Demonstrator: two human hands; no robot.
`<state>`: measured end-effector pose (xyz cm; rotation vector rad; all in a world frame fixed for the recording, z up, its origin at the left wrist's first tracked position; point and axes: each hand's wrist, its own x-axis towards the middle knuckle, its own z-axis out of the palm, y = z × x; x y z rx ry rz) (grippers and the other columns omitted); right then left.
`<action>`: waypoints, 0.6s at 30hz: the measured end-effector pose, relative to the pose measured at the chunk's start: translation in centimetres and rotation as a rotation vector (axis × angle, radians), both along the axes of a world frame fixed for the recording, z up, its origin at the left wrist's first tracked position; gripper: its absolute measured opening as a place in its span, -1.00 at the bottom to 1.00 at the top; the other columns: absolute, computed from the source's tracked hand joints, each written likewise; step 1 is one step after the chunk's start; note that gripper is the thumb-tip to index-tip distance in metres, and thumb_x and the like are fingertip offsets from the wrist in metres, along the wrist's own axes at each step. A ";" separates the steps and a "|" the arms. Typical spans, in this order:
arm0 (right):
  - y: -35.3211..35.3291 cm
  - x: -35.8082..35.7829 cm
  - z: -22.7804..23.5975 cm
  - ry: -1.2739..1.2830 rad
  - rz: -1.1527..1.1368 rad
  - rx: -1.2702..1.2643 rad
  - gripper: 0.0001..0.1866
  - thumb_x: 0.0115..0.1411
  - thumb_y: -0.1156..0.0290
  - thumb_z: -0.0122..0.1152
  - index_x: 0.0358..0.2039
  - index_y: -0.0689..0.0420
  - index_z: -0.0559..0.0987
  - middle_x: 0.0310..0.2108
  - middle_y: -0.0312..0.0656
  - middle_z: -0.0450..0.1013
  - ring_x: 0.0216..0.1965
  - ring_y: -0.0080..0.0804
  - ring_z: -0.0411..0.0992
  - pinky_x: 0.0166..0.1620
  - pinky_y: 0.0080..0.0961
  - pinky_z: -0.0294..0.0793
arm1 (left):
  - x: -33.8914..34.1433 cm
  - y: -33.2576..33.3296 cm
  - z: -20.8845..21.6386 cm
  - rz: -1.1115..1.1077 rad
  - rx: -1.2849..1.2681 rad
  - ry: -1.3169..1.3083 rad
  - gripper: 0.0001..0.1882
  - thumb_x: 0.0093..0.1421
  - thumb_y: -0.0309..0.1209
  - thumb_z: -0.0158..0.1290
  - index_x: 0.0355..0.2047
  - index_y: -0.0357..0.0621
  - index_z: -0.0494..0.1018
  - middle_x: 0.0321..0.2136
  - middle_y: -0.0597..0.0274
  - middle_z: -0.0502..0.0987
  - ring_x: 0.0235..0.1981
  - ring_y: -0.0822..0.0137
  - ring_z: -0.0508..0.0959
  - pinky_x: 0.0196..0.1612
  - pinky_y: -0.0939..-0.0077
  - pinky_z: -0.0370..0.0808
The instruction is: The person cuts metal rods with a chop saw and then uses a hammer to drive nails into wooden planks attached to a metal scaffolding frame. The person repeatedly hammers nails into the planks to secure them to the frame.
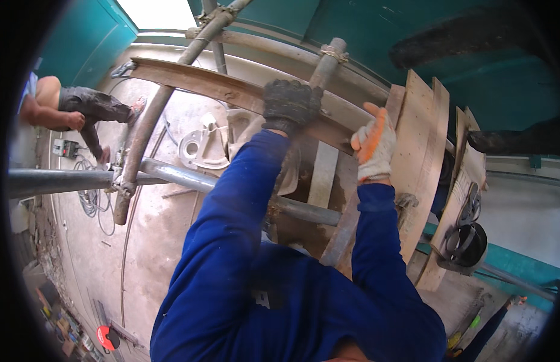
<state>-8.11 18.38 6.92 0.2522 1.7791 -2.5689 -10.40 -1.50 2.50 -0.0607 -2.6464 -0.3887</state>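
A long rusty steel beam (pixel 198 79) runs across the scaffold tubes from the far left toward the right. My left hand (pixel 290 105), in a black glove, is closed over the top of this beam near its middle. At the beam's right end is my right hand (pixel 375 148), in a white and orange glove. Its fingers stretch upward and its thumb stands apart, close to the beam's end. Whether that thumb touches the beam I cannot tell. Beneath the beam, a rusty scaffold tube (pixel 148 136) slants down on the left.
Wooden planks (pixel 421 133) stand right of my right hand. A grey tube (pixel 189 176) crosses below my arms. A pale cast metal part (pixel 203 148) lies on the floor. Another person (pixel 81 105) is at the left, near a coiled cable (pixel 93 196). A black container (pixel 467 246) is at the right.
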 end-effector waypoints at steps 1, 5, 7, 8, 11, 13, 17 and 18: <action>-0.4 0.0 0.2 0.028 -0.009 0.093 -0.54 0.44 0.06 0.08 -0.06 0.28 0.57 -0.78 -0.47 0.12 -0.80 -0.59 0.13 -0.72 -0.56 0.17 | 0.1 0.0 0.0 0.014 -0.015 -0.014 -0.72 0.19 -0.11 -0.01 -0.49 0.13 0.62 -0.52 0.20 0.61 -0.44 0.11 0.62 -0.29 0.00 0.44; -1.5 1.6 0.3 0.116 0.021 0.279 -0.56 0.44 0.05 0.06 -0.07 0.23 0.58 -0.79 -0.46 0.10 -0.81 -0.59 0.13 -0.70 -0.55 0.19 | 0.4 -0.1 0.3 0.000 -0.053 -0.088 -0.67 0.26 -0.10 -0.05 -0.37 0.06 0.66 -0.45 0.18 0.67 -0.35 0.11 0.65 -0.18 0.04 0.45; -1.1 1.5 0.5 0.074 -0.008 0.163 -0.57 0.45 0.05 0.04 -0.06 0.20 0.58 -0.79 -0.45 0.10 -0.80 -0.59 0.14 -0.69 -0.54 0.21 | 0.4 -0.3 0.6 -0.035 -0.036 -0.114 -0.67 0.26 -0.11 -0.05 -0.37 0.06 0.66 -0.42 0.16 0.67 -0.33 0.10 0.65 -0.18 0.01 0.45; -0.6 0.9 0.6 0.006 -0.030 0.079 -0.57 0.45 0.05 0.02 -0.05 0.18 0.58 -0.79 -0.45 0.10 -0.80 -0.58 0.16 -0.69 -0.53 0.22 | 0.4 -0.3 0.8 -0.043 -0.053 -0.109 -0.67 0.27 -0.12 -0.06 -0.35 0.06 0.66 -0.40 0.15 0.67 -0.32 0.09 0.65 -0.17 0.01 0.45; 0.0 -0.3 0.7 -0.087 -0.049 0.019 -0.58 0.46 0.05 0.00 -0.03 0.16 0.57 -0.79 -0.43 0.12 -0.80 -0.56 0.20 -0.68 -0.51 0.24 | 0.5 -0.2 1.2 -0.042 -0.077 -0.135 -0.67 0.27 -0.13 -0.07 -0.32 0.06 0.66 -0.35 0.13 0.67 -0.30 0.07 0.65 -0.16 -0.01 0.46; -0.2 -0.3 0.6 -0.090 -0.074 0.066 -0.57 0.46 0.06 0.00 0.00 0.18 0.55 -0.77 -0.44 0.10 -0.79 -0.57 0.15 -0.68 -0.50 0.21 | 0.5 -0.1 1.4 -0.021 -0.067 -0.178 -0.67 0.27 -0.14 -0.08 -0.31 0.07 0.66 -0.35 0.13 0.67 -0.30 0.06 0.65 -0.16 -0.02 0.46; -1.1 1.4 0.7 -0.007 -0.072 0.170 -0.57 0.47 0.13 -0.03 0.07 0.24 0.51 -0.72 -0.43 0.07 -0.78 -0.58 0.07 -0.68 -0.50 0.16 | 0.3 0.0 1.3 -0.014 -0.043 -0.194 -0.67 0.26 -0.11 -0.07 -0.30 0.09 0.66 -0.36 0.15 0.67 -0.29 0.06 0.66 -0.16 -0.01 0.47; -1.1 1.5 0.9 0.018 -0.060 0.172 -0.58 0.47 0.15 -0.05 0.07 0.24 0.50 -0.72 -0.42 0.08 -0.78 -0.57 0.08 -0.67 -0.49 0.17 | 0.2 0.0 1.2 -0.006 -0.041 -0.226 -0.68 0.26 -0.11 -0.07 -0.30 0.09 0.65 -0.36 0.15 0.67 -0.29 0.05 0.66 -0.16 -0.01 0.47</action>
